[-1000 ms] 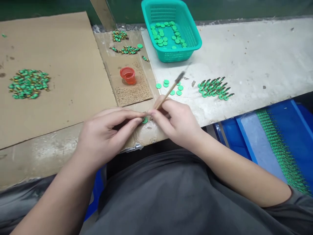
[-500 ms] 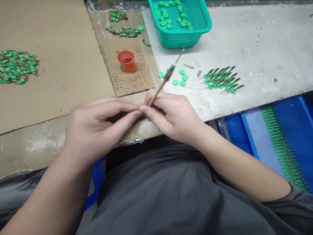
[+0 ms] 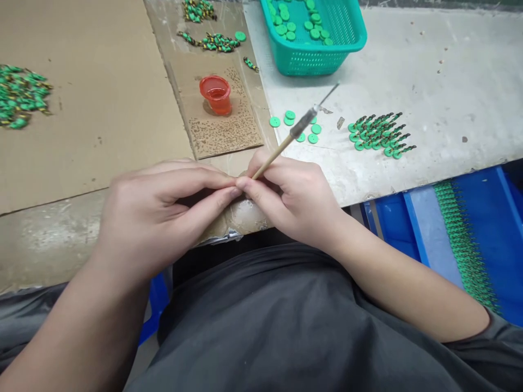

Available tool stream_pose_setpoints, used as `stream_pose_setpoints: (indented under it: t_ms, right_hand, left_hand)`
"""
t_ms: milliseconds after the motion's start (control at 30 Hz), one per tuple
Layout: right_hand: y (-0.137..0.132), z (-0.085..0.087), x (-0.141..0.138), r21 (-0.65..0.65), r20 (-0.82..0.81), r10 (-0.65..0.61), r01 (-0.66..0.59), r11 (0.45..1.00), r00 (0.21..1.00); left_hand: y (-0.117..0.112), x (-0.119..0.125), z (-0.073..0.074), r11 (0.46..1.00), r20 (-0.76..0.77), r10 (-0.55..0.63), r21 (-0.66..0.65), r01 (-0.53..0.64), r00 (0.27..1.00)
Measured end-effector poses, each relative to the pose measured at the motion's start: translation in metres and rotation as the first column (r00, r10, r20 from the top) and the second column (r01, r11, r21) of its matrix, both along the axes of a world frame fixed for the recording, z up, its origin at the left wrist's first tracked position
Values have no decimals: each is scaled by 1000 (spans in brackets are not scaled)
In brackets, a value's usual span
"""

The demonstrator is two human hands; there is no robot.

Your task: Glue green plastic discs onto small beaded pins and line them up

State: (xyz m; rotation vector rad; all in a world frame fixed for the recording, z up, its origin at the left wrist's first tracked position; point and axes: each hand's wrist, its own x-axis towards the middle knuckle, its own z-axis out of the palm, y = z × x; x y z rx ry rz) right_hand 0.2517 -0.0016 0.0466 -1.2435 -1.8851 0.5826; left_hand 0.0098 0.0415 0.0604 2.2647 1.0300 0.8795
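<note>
My left hand [image 3: 171, 212] is closed at the table's front edge, thumb and forefinger pinched together. Its fingertips meet those of my right hand [image 3: 292, 196], and whatever small thing lies between them is hidden. In my right hand is a wooden-handled needle tool [image 3: 284, 144], tilted up to the right. Its thin metal tip points away from me, with a pale dot at the end. Beyond the hands, a red cup [image 3: 216, 96] with liquid stands on a speckled cardboard piece [image 3: 224, 136]. Several loose green buttons [image 3: 275, 122] lie just past the tool.
A teal basket [image 3: 318, 60] of green discs stands at the back. To the right are upright little figures on green bases [image 3: 378, 135]. Piles of small green-and-black figures lie left [image 3: 22, 95] and far back [image 3: 216, 42]. A blue bin [image 3: 496, 234] with rows of green pieces sits lower right.
The needle tool has tipped further to the right. A bit of green under the fingertips is now out of sight. The view has shifted slightly; both hands stay pinched together.
</note>
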Motion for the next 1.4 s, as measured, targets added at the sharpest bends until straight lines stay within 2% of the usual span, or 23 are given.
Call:
stream_pose_setpoints:
  t_ms: [167,367,533,633,733,833,933,1233,1400]
  right_hand:
    - [-2,-4,0,94,-13,21,-19,995,1000]
    - [-3,-5,-3,56,5,32,-32,998,999]
    - [-5,-1,-3,-55,-186,-78,69,996,979]
    - [-7,1,-1,-73,-279,-112,95,993,954]
    - [-8,1,1,-55,-199,-63,53,997,978]
    - [-7,-2,2,30,-76,6,-4,1000,997]
    - [-4,-5,3,92,-15,21,-20,996,1000]
    - [-1,-7,-1,99,-29,54,-51,994,998]
    - [1,-2,-3,87,-19,64,-62,994,998]
  left_hand:
    - [0,-1,0,1000,-13,-15,0,15,1000]
    - [4,-2,-1,999,-21,-41,15,41,999]
    - [5,-4,-2,999,-6,-36,18,36,999]
    - [5,-4,-2,997,-2,-56,45,56,998]
    - [4,-4,0,998,5,-45,51,44,999]
    - [3,-3,1,999,-7,-21,38,21,1000]
    - [3,-2,1,999,-18,-9,36,10,1000]
    - [3,-3,-1,998,14,-50,42,50,999]
    - [4,-3,1,999,0,-33,41,33,999]
